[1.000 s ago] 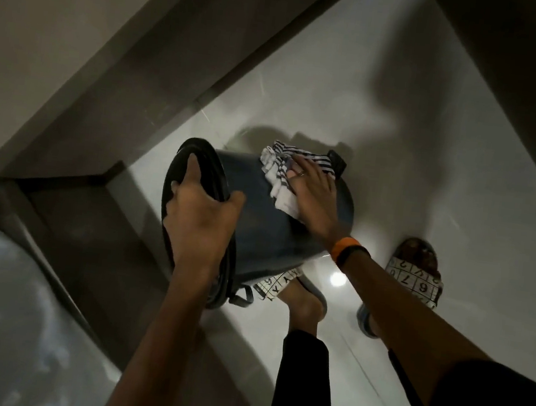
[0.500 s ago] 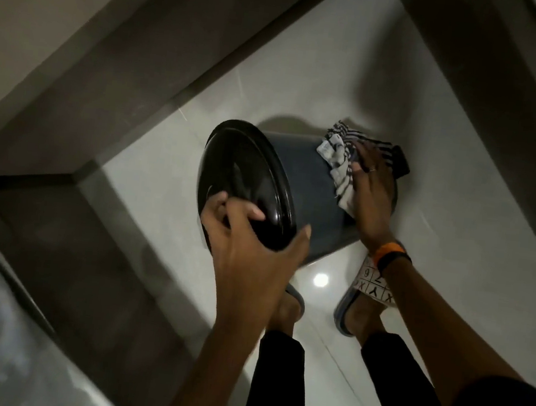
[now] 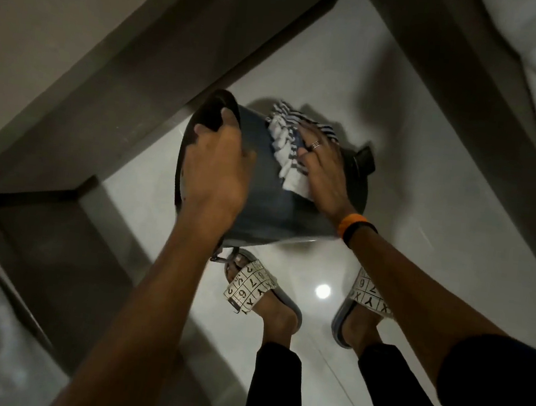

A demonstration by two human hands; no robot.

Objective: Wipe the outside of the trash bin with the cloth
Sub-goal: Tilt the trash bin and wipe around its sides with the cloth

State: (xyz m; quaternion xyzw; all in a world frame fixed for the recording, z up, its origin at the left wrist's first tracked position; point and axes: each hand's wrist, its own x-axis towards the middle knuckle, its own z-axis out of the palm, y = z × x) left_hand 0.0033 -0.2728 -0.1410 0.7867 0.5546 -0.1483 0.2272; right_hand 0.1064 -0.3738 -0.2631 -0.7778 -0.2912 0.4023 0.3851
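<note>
The trash bin is dark grey and it is tilted over on the pale tiled floor, with its black lid turned to the left side. The left hand is closed around the rim of the lid; the fingers go over the edge and hold the bin steady. The right hand lies flat and open on the upper side of the bin, and under its palm it presses the cloth, which is white with dark stripes and is bunched in folds. A ring is on one finger of this hand, and an orange and black band is on the wrist. The black pedal of the bin shows just beyond the right hand. Near the bin stand two feet in patterned sandals.
</note>
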